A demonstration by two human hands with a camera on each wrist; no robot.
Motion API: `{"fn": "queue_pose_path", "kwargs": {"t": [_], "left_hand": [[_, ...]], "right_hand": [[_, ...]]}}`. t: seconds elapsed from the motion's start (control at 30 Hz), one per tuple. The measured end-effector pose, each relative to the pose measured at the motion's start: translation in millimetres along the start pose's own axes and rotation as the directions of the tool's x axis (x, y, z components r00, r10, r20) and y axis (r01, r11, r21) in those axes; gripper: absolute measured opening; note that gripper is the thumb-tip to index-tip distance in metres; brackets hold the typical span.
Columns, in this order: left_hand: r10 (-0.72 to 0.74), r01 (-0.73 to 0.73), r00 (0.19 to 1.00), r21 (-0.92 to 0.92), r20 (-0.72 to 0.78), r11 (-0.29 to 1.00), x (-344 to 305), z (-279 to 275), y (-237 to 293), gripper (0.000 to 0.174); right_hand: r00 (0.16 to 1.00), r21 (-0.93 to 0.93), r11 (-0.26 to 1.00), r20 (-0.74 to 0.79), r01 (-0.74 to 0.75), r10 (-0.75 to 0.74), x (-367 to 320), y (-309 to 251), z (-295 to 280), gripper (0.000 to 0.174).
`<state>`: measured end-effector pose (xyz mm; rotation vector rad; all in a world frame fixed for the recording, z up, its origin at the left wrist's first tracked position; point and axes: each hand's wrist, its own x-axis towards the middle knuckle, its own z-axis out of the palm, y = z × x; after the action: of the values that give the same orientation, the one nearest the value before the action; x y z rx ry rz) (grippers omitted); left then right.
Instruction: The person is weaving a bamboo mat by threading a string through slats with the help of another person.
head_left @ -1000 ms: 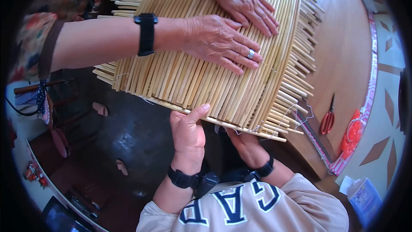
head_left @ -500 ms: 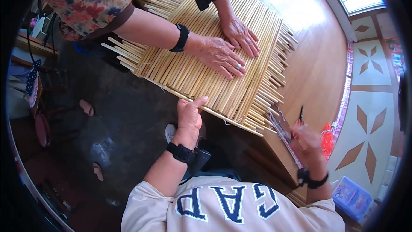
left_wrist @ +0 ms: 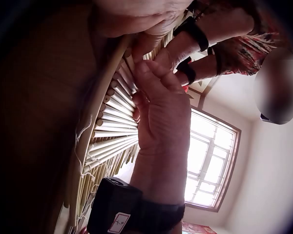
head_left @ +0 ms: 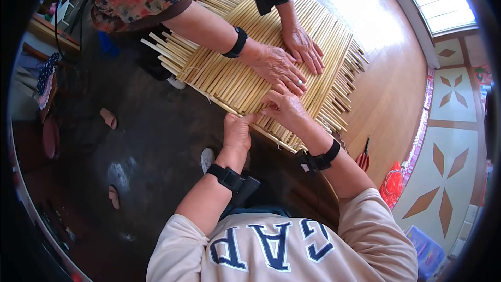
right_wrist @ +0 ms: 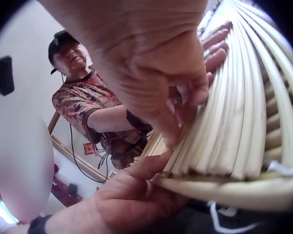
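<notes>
A mat of pale wooden sticks (head_left: 235,81), tied with white string, lies partly over the table. At its near side my left hand (head_left: 237,133) grips the edge rod (right_wrist: 224,192), palm below and thumb on top of the stick ends. Right beside that thumb, my right hand (head_left: 287,108) bends its fingers down onto the mat. In the right wrist view its thumb and fingers pinch at a stick (right_wrist: 185,153); the fingertips are partly hidden. Another person's ringed hand (head_left: 276,65) and other hand (head_left: 303,47) rest flat on the sticks, just beyond mine.
On the wooden table (head_left: 386,83) lie red-handled scissors (head_left: 364,160) and a red plastic bag (head_left: 392,183). A clear plastic box (head_left: 425,250) stands at the lower right. Slippers (head_left: 108,118) lie on the dark floor. Loose string (left_wrist: 83,129) hangs from the mat's edge.
My right hand left the mat's underside, reached right toward the scissors, then came back empty of them onto the sticks beside my left thumb. My left hand kept hold of the edge.
</notes>
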<state>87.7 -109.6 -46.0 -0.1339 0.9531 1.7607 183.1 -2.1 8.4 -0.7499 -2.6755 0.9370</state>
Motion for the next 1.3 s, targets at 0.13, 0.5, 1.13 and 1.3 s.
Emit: {"fn": "queue_pose_path", "kwargs": {"t": [0.13, 0.5, 1.13, 1.3], "left_hand": [[0.018, -0.017, 0.999, -0.014, 0.032, 1.0, 1.2, -4.6, -3.5, 0.044], [-0.055, 0.056, 0.997, 0.007, -0.046, 0.998, -2.5, -3.2, -3.1, 0.041], [-0.074, 0.074, 0.997, -0.02, 0.025, 0.997, -3.8, -4.7, 3.0, 0.041], [-0.061, 0.064, 0.995, 0.028, -0.081, 0.998, -4.6, 1.0, 0.3, 0.04]], "right_hand": [[0.991, -0.057, 0.99, -0.036, 0.129, -0.131, -0.3, 4.2, 5.1, 0.016], [0.822, 0.054, 0.964, -0.535, 0.261, -0.193, 27.8, -32.1, -20.4, 0.01], [0.927, 0.061, 0.964, -0.294, 0.26, -0.231, 10.6, -14.1, 8.5, 0.01], [0.857, 0.242, 0.925, -0.495, 0.294, -0.144, 39.9, -43.6, -30.1, 0.006]]}}
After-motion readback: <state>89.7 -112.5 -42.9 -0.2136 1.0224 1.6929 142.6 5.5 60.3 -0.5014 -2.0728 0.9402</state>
